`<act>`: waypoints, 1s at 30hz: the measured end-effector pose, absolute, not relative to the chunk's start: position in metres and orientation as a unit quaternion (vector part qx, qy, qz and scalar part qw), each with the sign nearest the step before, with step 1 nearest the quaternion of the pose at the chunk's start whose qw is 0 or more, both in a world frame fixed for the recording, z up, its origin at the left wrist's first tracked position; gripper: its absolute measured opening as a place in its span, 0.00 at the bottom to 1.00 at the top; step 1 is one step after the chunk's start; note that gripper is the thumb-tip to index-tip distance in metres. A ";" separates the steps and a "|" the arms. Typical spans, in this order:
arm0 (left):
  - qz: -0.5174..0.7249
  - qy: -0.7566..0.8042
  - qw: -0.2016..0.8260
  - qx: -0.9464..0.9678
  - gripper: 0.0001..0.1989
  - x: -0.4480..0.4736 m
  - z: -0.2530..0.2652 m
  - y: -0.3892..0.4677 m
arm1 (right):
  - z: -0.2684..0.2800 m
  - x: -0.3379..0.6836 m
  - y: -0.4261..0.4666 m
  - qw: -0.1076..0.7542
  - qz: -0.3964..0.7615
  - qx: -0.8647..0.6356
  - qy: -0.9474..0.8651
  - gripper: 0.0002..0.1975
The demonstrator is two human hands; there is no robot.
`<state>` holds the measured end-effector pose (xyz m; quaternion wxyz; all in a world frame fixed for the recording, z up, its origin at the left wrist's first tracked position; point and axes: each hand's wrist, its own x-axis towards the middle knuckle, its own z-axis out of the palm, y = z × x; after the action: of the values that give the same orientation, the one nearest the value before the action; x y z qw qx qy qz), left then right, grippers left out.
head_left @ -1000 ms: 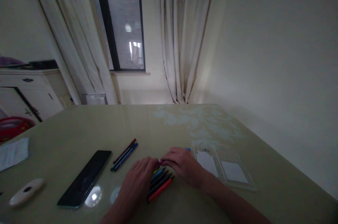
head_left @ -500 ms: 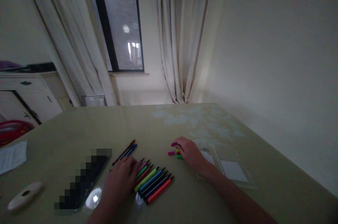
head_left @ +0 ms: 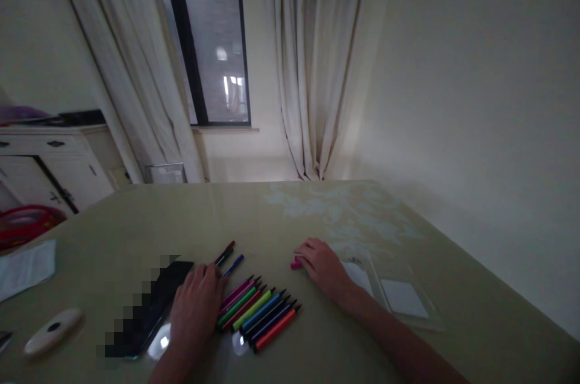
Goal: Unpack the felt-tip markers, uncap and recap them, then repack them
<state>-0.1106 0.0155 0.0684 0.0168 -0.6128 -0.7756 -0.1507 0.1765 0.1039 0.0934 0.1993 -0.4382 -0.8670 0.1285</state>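
Fingertips of left hand [head_left: 194, 308] lie flat and open, touching loose pens [head_left: 229, 257] left of marker row [head_left: 256, 311]. Right hand [head_left: 322, 266] curls over pink caps [head_left: 296, 264], grip unclear. Step looks like uncapping and lining up markers; next needs a pinch on one loose pen. Both forearms reach in from near edge of table [head_left: 317, 209].

Home room, curtains [head_left: 312, 70], cabinet [head_left: 49, 160], table [head_left: 272, 215]

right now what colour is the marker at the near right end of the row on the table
Orange-red with a black tip, the slim plastic marker at the row's end; the head view shows it best.
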 end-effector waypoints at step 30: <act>-0.165 -0.711 -0.008 -0.684 0.19 -0.112 0.061 0.019 | 0.084 0.206 0.133 0.159 0.077 -0.514 -0.839 0.10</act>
<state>-0.1123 0.0190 0.0611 -0.0077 -0.6836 -0.7109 -0.1651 0.2065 0.1326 0.0842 0.1587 -0.5143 -0.8393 0.0768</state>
